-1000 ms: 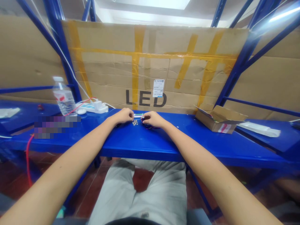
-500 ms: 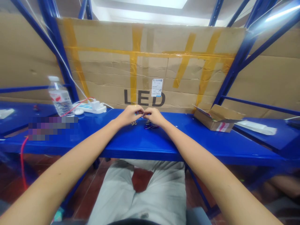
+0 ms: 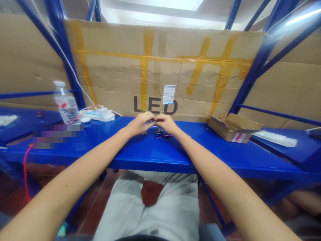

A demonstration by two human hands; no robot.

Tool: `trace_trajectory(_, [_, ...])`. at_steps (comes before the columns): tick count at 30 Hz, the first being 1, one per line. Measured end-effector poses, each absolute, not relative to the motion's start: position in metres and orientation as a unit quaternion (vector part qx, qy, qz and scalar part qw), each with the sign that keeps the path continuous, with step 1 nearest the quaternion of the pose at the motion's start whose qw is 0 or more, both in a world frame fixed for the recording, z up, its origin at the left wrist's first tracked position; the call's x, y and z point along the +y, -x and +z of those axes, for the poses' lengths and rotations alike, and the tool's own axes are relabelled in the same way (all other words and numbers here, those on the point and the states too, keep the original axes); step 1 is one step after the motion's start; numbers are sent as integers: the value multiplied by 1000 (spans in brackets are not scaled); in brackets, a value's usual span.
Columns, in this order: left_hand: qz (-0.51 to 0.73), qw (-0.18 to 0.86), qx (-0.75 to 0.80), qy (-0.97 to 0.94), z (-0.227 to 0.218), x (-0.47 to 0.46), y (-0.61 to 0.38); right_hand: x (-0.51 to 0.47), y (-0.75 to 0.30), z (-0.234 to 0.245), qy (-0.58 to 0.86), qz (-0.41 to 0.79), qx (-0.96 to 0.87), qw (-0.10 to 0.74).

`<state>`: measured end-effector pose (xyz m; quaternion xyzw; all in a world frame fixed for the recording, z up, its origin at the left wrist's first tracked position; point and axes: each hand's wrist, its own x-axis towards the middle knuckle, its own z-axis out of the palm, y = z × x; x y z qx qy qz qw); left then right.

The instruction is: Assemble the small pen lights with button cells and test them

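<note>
over the far middle of the smooth blue desk (image 3: 147, 154): left hand (image 3: 142, 124), right hand (image 3: 167, 123), fingertips narrowed at one small shiny piece (image 3: 154, 123), which hand grips it unclear; dark purple-glinting parts (image 3: 159, 135) nearby, best left undisturbed.

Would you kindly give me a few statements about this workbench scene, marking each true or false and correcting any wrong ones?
1. The left hand and right hand are close together over the blue table. True.
2. The open cardboard box stands at the table's left end. False: it is toward the right.
3. Purple-tinged parts lie on the table near the right hand. True.
4. The large black letters read "LCD". False: they read "LED".
5. The bottle lies on its side. False: it stands upright.
</note>
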<state>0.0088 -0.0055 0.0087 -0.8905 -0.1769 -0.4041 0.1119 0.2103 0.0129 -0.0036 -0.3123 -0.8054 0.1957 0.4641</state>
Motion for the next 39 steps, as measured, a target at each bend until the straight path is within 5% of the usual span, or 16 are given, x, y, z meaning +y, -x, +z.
trace_trajectory(18, [-379,-40,-384,841,1,-6,-10,-3,-214,8,368,97,-813,441])
trace_trajectory(32, [-378,-64,-370,846,-2,-7,-14,-5,-214,11,338,66,-844,411])
trace_trajectory(39, [-404,-79,-369,834,-3,-11,-17,-1,-213,9,370,153,-791,462])
